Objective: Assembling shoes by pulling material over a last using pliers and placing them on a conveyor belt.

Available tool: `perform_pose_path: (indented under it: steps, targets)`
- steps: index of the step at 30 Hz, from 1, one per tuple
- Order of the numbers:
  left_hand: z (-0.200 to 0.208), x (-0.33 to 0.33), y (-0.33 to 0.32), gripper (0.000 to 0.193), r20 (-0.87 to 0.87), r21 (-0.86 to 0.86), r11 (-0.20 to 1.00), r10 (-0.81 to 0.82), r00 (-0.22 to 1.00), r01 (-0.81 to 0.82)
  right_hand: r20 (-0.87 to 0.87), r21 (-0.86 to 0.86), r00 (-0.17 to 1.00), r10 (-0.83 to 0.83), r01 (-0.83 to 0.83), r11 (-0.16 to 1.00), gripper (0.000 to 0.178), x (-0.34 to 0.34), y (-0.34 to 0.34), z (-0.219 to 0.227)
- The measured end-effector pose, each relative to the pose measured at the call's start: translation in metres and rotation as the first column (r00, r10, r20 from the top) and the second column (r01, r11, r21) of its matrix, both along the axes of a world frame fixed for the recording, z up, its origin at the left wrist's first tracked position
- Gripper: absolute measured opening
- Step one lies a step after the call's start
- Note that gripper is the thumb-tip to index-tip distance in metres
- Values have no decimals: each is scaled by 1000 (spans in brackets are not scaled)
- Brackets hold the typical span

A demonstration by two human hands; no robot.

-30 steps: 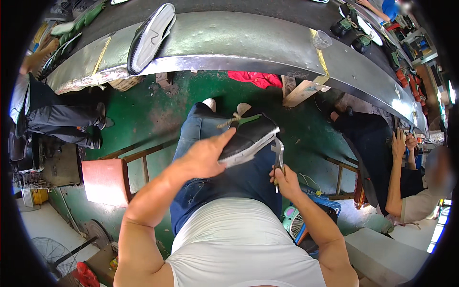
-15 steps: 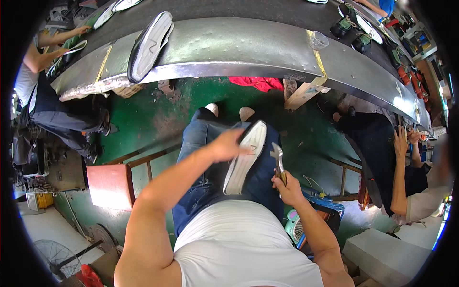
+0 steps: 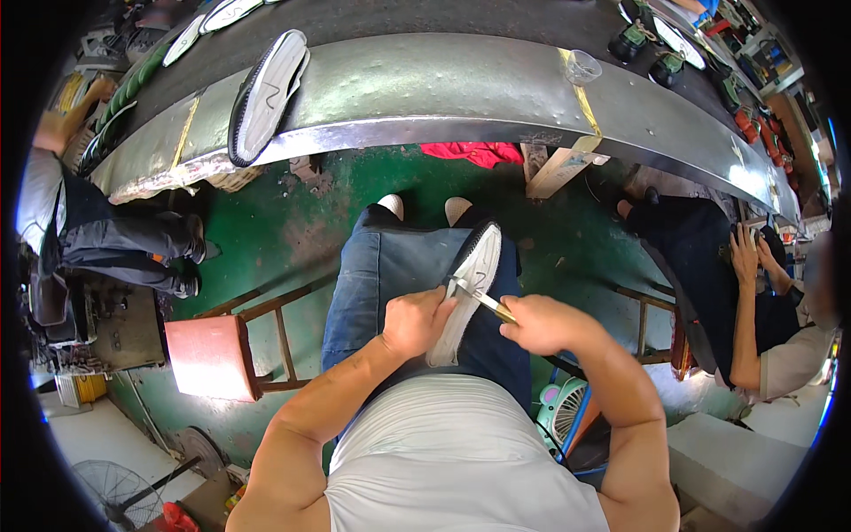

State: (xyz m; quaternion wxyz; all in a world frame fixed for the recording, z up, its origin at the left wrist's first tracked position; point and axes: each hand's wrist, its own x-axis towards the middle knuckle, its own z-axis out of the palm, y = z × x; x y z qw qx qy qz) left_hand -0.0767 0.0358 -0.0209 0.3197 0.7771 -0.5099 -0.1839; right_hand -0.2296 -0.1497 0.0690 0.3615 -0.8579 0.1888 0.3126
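An unfinished shoe [image 3: 483, 257] lies sole up across my lap, its toe pointing away from me. The bottom is white with a dark mark, and black material runs round the edge. My left hand [image 3: 417, 323] is closed at the shoe's left edge near the middle, thumb toward the sole; its fingertips are partly hidden. My right hand [image 3: 541, 324] grips a metal hand tool [image 3: 487, 304] by its brass-coloured handle. The tool's silvery crosswise head is at the shoe's left edge, close to my left thumb; whether it is pincers or a hammer I cannot tell.
Ahead runs a metal-edged bench [image 3: 381, 89] with another sole-up shoe [image 3: 266, 102] and a clear plastic cup [image 3: 582, 66]. A stool [image 3: 208, 355] stands to the left, a small fan [image 3: 563, 410] by my right side. People work on both sides.
My left hand has drawn back to the shoe's left edge. My right hand has brought the tool leftward, its head now at the shoe. The person at left has shifted.
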Motion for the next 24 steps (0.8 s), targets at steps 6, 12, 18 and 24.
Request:
perform_pose_path:
  steps: [6,12,18,24]
  targets:
    - [-81,11,-5,60,-997,27,964,45,61,-266,136,-69,991,1,9,998,31,12,9,-42]
    - [-48,20,-15,66,-988,125,960,143,55,-251,379,138,775,-506,493,859,29,-7,70,-106]
    - [-61,14,-15,65,-962,94,958,157,223,-269,370,-30,908,-198,224,974,22,7,23,-62]
    - [-59,8,-15,64,-859,94,950,228,458,-297,144,512,760,-634,491,705,24,7,24,-98]
